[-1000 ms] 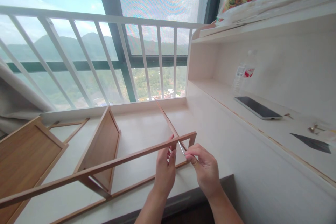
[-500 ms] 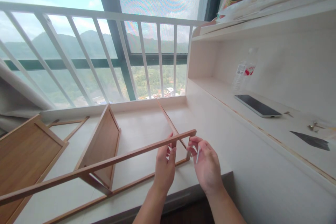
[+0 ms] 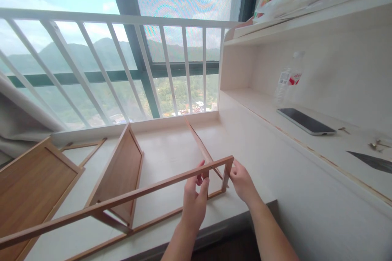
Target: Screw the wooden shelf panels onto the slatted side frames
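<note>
A brown wooden shelf frame (image 3: 147, 191) lies on its side on a white ledge, with boards set across it. My left hand (image 3: 195, 200) is closed around a short wooden piece near the frame's right end, beside a narrow board (image 3: 198, 142). At the outer side of the end crosspiece (image 3: 226, 175), my right hand (image 3: 245, 182) has its fingers pressed together against the wood. What those fingertips hold, if anything, is hidden.
More boards cross the frame: a middle board (image 3: 124, 175) and a left board (image 3: 36, 187). To the right, a white shelf (image 3: 254, 102) bears a phone (image 3: 306, 121), a plastic bottle (image 3: 289, 79) and small metal screws (image 3: 375, 145). White railings (image 3: 186, 69) stand behind.
My right hand has turned and closed in on the frame's end; the thin silvery rod seen in it before is out of sight. My left hand keeps its hold.
</note>
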Demonstrator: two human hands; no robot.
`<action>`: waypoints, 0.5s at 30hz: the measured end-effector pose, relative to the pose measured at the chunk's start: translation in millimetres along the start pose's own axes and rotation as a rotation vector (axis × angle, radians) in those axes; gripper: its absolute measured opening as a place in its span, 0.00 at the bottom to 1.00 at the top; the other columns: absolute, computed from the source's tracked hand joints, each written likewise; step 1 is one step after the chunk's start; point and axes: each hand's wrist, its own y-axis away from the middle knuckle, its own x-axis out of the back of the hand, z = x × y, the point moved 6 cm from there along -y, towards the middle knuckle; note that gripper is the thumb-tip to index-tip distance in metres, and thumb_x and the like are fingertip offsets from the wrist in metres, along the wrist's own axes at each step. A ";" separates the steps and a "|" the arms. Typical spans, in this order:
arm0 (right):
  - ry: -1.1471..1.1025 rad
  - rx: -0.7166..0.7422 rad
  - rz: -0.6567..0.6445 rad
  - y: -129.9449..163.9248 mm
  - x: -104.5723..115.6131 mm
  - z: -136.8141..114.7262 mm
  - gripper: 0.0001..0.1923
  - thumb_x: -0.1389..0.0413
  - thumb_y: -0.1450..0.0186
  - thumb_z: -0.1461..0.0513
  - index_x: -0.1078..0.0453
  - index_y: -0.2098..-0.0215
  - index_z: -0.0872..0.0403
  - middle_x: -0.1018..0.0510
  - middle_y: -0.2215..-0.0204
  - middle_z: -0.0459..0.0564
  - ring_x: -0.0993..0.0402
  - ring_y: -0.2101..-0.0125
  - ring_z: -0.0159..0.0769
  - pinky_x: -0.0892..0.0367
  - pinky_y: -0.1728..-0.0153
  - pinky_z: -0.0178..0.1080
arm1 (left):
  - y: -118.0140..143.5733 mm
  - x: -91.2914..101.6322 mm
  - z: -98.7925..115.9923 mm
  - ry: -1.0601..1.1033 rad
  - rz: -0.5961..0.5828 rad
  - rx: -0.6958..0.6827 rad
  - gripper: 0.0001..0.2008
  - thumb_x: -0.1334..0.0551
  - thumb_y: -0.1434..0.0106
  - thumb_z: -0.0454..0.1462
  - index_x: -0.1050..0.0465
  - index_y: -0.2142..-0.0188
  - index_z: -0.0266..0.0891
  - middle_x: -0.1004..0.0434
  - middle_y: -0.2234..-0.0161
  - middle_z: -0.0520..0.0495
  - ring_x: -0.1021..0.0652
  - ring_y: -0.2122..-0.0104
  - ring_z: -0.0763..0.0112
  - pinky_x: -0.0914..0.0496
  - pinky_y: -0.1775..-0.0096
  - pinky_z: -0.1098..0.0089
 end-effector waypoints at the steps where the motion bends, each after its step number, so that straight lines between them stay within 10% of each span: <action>1: 0.051 -0.012 -0.073 -0.7 -2.3 1.9 0.12 0.39 0.42 0.56 0.27 0.63 0.54 0.30 0.83 0.39 0.34 0.80 0.33 0.41 0.76 0.34 | 0.9 0.5 -0.7 0.000 0.000 -0.015 0.25 0.41 0.32 0.45 0.29 0.38 0.39 0.24 0.64 0.47 0.28 0.65 0.66 0.30 0.57 0.64; 9: 0.200 -0.049 -0.425 1.6 -11.7 12.6 0.18 0.40 0.39 0.50 0.19 0.65 0.56 0.17 0.68 0.52 0.22 0.58 0.50 0.31 0.54 0.43 | 5.3 -18.8 -15.2 -0.026 0.055 0.057 0.29 0.34 0.39 0.47 0.32 0.41 0.37 0.26 0.56 0.40 0.24 0.56 0.58 0.27 0.54 0.60; 15: 0.180 -0.078 -0.486 2.8 -36.9 22.7 0.24 0.40 0.40 0.47 0.21 0.55 0.56 0.17 0.64 0.54 0.23 0.61 0.46 0.30 0.59 0.42 | 7.3 -28.2 -17.3 0.120 0.071 0.186 0.26 0.36 0.36 0.46 0.35 0.43 0.37 0.37 0.76 0.58 0.30 0.75 0.70 0.31 0.68 0.69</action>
